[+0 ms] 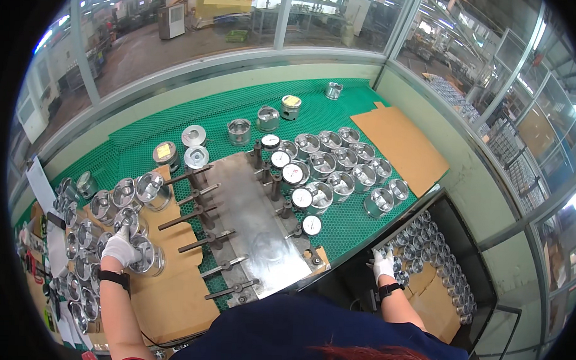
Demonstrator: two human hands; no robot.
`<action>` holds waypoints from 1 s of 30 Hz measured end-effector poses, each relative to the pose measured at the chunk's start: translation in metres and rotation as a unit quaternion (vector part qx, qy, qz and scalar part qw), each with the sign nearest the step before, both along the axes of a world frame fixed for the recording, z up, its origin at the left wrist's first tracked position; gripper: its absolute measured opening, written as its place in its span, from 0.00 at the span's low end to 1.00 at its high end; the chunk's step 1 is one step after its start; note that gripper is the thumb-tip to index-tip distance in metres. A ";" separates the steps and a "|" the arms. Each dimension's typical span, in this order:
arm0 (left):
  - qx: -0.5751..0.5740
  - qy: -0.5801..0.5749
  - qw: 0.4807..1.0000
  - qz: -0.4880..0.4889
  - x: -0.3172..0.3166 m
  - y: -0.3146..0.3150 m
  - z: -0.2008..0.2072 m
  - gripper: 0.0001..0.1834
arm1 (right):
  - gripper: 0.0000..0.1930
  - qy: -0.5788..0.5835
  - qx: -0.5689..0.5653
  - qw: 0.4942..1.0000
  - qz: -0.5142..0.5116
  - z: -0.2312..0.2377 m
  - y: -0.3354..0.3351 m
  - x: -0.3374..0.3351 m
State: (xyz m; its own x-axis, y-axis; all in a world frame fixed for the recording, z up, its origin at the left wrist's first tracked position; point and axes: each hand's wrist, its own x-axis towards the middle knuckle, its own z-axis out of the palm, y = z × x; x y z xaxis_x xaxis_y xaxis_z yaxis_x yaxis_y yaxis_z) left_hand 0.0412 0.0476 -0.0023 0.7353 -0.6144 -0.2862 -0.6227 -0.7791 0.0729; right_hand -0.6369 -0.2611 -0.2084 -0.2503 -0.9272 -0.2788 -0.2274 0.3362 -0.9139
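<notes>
My left hand (122, 247), in a white glove, is among silver metal pistons on cardboard at the left. Its fingers are closed at the rim of a piston (151, 259), beside another piston (134, 220) just beyond. My right hand (382, 266), also gloved in white, reaches down into a dark bin (474, 221) at the right. Its fingers are curled at a piston (387, 251) at the end of the rows; the glove hides part of the grip. A steel plate fixture (252, 210) with rods and round dial gauges (292, 174) stands between my hands.
Several pistons (342, 182) stand on the green mat (231, 168) right of the gauges. More pistons (239, 132) stand behind the fixture, some with yellow notes. Cardboard (400, 146) lies at the back right. Window frames (281, 21) enclose the bench. Rows of pistons (450, 268) fill the bin.
</notes>
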 end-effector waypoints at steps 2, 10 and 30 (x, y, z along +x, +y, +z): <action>0.002 0.001 1.000 0.001 0.001 0.000 -0.002 0.49 | 0.37 0.014 0.013 1.000 0.000 -0.005 0.000 -0.002; -0.009 -0.011 1.000 0.016 0.002 -0.001 -0.012 0.47 | 0.36 0.011 0.014 1.000 -0.011 -0.013 0.006 -0.005; -0.066 0.039 0.997 0.026 0.004 0.000 -0.017 0.47 | 0.38 0.027 0.004 0.999 0.020 -0.026 -0.014 0.009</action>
